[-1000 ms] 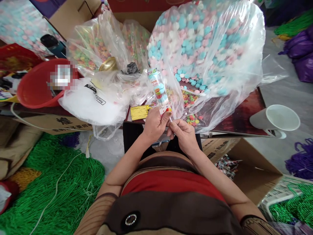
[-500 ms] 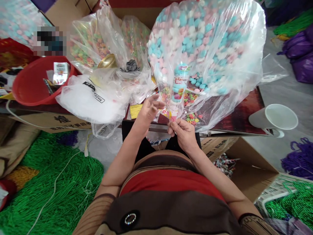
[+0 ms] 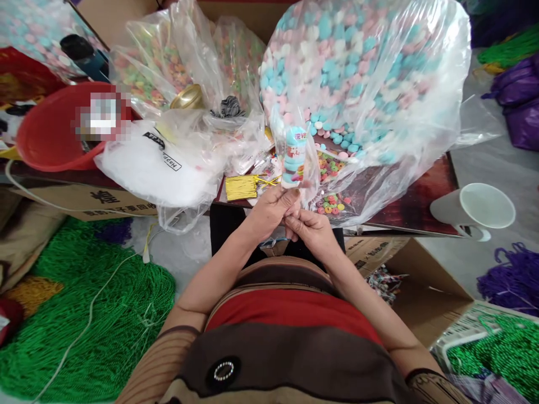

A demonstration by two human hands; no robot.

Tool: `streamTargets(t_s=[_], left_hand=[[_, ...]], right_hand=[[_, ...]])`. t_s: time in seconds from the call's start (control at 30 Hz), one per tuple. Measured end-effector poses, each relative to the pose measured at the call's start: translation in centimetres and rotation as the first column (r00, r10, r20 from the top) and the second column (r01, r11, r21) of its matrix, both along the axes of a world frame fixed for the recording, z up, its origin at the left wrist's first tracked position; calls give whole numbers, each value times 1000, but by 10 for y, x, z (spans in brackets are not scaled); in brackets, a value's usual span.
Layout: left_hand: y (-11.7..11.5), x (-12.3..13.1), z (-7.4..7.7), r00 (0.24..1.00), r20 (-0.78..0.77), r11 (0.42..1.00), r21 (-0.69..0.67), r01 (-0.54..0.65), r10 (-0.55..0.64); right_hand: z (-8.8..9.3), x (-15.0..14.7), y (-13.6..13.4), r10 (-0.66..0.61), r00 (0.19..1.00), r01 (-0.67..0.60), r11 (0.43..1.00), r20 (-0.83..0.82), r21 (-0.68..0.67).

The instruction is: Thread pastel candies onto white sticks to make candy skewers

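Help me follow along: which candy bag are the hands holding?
The slim printed bag with blue pieces; the other candy bags are bulkier and unheld.

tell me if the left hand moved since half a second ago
Yes: judged against the yellow ties, the left hand moved right and toward the body.

Brown top (image 3: 307, 359) with red band (image 3: 295, 314), striped left sleeve (image 3: 162, 359), black stud-ringed ornament (image 3: 223, 370)

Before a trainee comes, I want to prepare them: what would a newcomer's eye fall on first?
Likely the big clear bag of pink, blue and white sweets, upper right, then the green cord heap, lower left. At centre, the left hand and right hand meet at the base of a small packet.
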State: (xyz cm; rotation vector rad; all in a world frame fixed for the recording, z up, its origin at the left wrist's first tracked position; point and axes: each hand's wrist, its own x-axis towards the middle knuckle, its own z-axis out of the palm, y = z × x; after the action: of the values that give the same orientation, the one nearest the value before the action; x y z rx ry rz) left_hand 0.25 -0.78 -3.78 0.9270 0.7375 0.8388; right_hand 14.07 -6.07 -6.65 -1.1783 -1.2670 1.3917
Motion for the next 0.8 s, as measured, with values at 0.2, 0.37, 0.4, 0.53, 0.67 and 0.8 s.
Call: streamTargets(t_s=[0.2,0.37,0.4,0.53,0.67,0.8], left_hand=[[-22,2,-6,925,199,933,-94,347,-324],[-39,17,-17,722,352,740,-108,663,-596],[-37,17,-19,770,272,781,-91,618,-577],[-21,8,-25,912,-392,954,210,214,-118],[-13,-2,-30,873,-486,914,376,155,52],[-16,-8,-30,948,-129,933,181,310,-290]], right_hand=[[24,60,9,-79,996,81,994,-33,68],[33,36,9,8,965,-18,999,-264,-35],[33,26,10,-33,970,26,999,-240,-33],[22,-2,16,-344,925,363,926,-162,102],[17,6,18,-346,925,362,928,-154,88],[21,18,21,-153,976,161,986,-153,39]])
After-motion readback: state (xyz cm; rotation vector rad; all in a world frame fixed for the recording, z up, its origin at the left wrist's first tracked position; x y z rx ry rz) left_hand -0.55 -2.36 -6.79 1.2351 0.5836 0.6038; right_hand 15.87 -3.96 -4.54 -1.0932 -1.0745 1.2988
